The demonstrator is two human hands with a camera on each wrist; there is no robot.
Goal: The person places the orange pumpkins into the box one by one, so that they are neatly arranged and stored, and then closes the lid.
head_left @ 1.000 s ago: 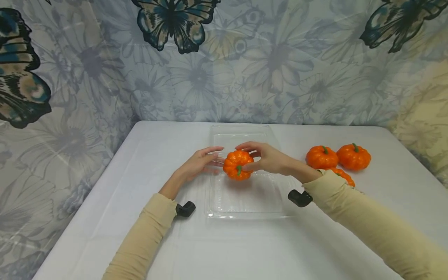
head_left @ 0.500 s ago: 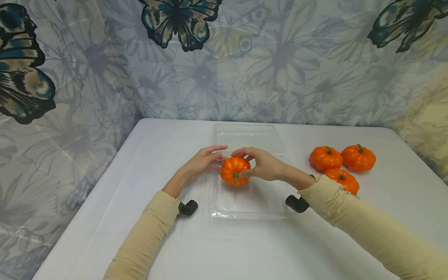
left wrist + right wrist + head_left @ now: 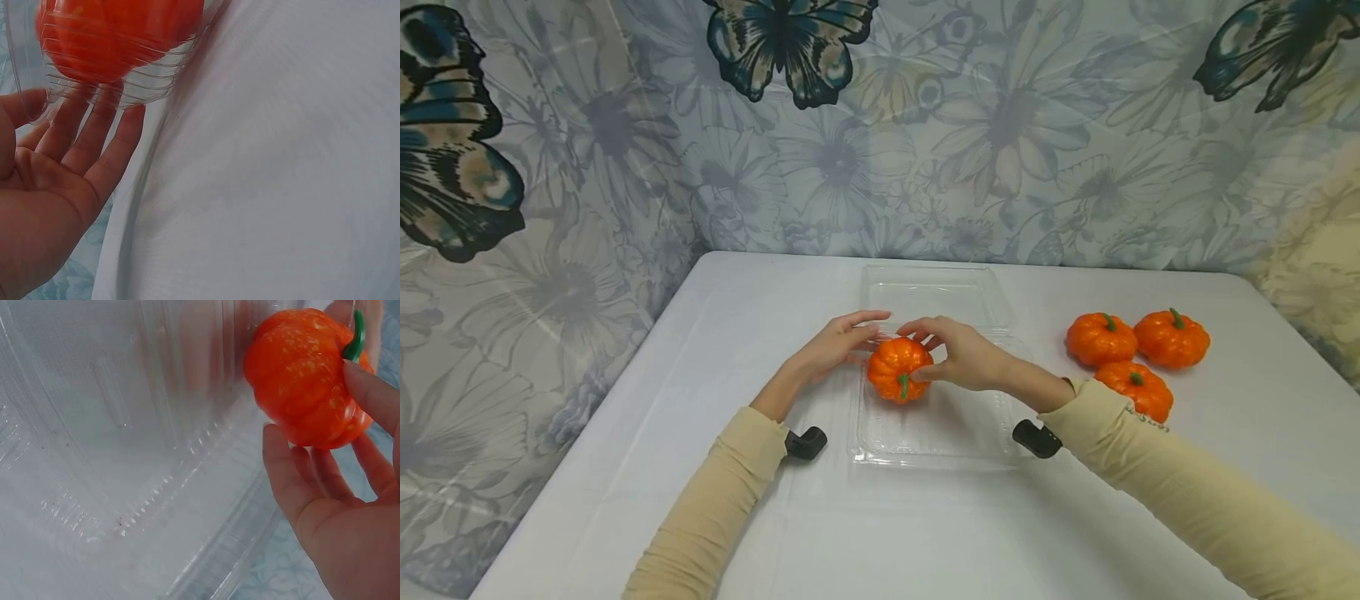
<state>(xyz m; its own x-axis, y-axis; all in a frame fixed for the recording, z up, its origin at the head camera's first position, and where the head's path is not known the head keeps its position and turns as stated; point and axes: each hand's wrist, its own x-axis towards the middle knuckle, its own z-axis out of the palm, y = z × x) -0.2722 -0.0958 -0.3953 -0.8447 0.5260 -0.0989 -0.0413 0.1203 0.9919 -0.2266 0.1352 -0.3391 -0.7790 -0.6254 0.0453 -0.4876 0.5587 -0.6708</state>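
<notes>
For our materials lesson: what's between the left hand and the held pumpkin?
The clear container wall separates the left hand from the pumpkin in the left wrist view.

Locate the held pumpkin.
In the head view, the held pumpkin is near centre, in the right grip, over the left part of the clear container, by the left grip.

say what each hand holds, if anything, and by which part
The right hand holds a pumpkin by its side, thumb beside the stem. The left hand, fingers straight at the box, shows no clear grip.
</notes>
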